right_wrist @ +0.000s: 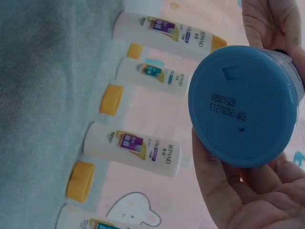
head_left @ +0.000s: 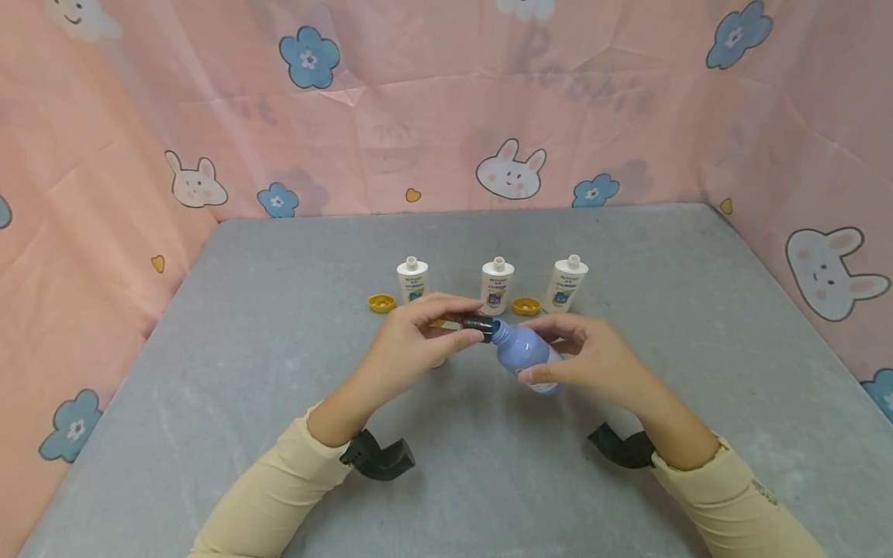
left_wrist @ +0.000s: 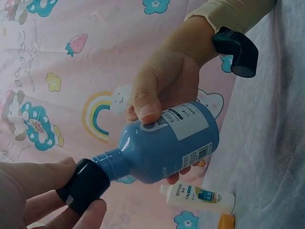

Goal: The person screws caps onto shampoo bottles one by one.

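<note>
My right hand (head_left: 600, 360) grips the body of a blue bottle (head_left: 519, 350), which lies tilted with its mouth toward the left. At that mouth my left hand (head_left: 408, 337) pinches a black cap (head_left: 477, 327) between thumb and fingers. Screw threads show on the bottle's neck (left_wrist: 110, 163) beside the cap in the left wrist view. The bottle's round base (right_wrist: 243, 107), with a printed date, faces the right wrist camera. How far the cap sits over the mouth is hidden.
Behind the hands stand white uncapped bottles (head_left: 498, 283), with yellow caps (head_left: 526, 307) lying between them. Another white bottle (right_wrist: 164, 31) wears a yellow cap; my left hand mostly covers it in the head view. A pink printed curtain (head_left: 432, 116) borders the grey table (head_left: 279, 372).
</note>
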Action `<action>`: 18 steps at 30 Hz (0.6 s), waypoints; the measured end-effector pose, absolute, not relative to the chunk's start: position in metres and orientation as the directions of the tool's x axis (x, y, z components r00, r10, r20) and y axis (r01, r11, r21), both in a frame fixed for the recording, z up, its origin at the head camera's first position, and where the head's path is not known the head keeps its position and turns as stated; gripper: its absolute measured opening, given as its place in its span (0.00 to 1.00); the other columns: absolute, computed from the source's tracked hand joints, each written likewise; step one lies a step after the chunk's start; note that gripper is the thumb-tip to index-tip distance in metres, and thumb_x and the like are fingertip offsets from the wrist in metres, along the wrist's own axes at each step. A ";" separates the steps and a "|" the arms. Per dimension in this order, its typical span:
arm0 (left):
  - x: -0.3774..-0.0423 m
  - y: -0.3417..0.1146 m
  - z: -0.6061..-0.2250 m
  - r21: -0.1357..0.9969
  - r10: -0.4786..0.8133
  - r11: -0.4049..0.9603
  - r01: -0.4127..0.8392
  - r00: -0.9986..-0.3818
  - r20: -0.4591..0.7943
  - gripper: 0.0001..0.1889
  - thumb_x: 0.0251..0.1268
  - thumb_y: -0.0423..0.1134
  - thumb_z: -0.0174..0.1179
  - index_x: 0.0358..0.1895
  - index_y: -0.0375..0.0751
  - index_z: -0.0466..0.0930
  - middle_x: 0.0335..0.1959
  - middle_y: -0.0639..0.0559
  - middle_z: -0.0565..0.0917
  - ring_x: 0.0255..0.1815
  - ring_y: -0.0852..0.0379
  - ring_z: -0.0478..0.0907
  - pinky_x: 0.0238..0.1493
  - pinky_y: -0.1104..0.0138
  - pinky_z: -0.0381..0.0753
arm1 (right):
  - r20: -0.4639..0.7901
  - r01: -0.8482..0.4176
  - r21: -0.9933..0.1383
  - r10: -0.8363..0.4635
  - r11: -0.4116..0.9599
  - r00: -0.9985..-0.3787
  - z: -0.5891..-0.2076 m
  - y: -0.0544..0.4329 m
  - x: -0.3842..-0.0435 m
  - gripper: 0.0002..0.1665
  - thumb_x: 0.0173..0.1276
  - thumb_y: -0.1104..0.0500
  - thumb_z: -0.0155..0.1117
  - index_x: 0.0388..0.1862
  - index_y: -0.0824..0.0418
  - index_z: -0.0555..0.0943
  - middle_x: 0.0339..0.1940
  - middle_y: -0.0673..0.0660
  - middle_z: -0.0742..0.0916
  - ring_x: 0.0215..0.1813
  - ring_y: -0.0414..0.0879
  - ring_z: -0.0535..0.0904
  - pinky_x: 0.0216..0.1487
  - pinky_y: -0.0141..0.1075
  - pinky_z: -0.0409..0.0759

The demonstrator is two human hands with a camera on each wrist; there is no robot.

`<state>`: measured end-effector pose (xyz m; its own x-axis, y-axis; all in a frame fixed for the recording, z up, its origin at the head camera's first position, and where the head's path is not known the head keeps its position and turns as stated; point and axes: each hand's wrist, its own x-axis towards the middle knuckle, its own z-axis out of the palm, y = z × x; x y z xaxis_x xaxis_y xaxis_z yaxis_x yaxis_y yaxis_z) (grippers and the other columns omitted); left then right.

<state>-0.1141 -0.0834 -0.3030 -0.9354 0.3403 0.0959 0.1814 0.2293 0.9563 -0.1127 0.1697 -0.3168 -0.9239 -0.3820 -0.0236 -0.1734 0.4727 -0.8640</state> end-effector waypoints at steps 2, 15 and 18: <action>-0.114 -0.083 -0.303 0.959 0.334 0.231 0.161 -0.939 0.077 0.17 0.61 0.36 0.70 0.54 0.44 0.84 0.53 0.50 0.85 0.50 0.57 0.84 0.47 0.67 0.86 | -0.024 -0.173 -0.865 -0.384 0.470 -0.923 -0.317 0.169 -0.112 0.30 0.54 0.55 0.80 0.56 0.62 0.83 0.50 0.58 0.87 0.51 0.50 0.81 0.48 0.32 0.83; -0.113 -0.082 -0.304 0.961 0.336 0.189 0.201 -0.933 0.129 0.17 0.56 0.32 0.73 0.50 0.39 0.87 0.53 0.48 0.85 0.52 0.55 0.84 0.50 0.69 0.86 | -0.053 -0.169 -0.836 -0.382 0.523 -0.923 -0.318 0.165 -0.110 0.33 0.53 0.50 0.81 0.57 0.60 0.83 0.51 0.57 0.87 0.50 0.48 0.81 0.48 0.36 0.83; -0.113 -0.081 -0.305 0.956 0.350 0.188 0.223 -0.925 0.147 0.17 0.56 0.32 0.73 0.50 0.39 0.87 0.54 0.48 0.85 0.53 0.55 0.84 0.51 0.69 0.86 | -0.055 -0.168 -0.833 -0.382 0.527 -0.923 -0.317 0.165 -0.108 0.33 0.53 0.50 0.81 0.57 0.60 0.83 0.52 0.57 0.87 0.50 0.48 0.81 0.49 0.37 0.83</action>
